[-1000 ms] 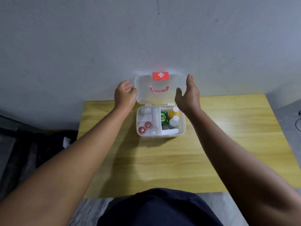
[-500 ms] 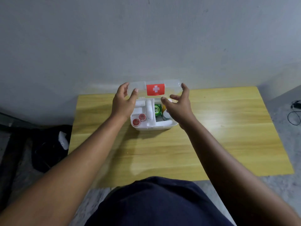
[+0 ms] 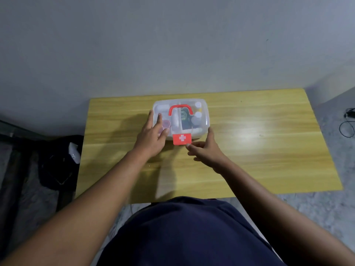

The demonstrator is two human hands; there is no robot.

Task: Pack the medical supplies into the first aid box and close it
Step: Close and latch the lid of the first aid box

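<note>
two hands (image 3: pixel 151 138) (image 3: pixel 206 150), one closed first aid box (image 3: pixel 201 121), one wooden table (image 3: pixel 269 150)

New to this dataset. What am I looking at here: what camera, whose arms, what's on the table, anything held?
There is no robot: a person wears one wide-angle camera on the head, looking forward and down, so the two bare arms are their own. On the wooden table sits a clear first aid box with its lid down, a red handle on top and a red latch with a white cross at the front. Bottles and supplies show through the lid. The left hand lies flat on the lid; the right hand has its fingertips at the latch. Neither hand grips anything. A dark bag lies on the floor at left.
</note>
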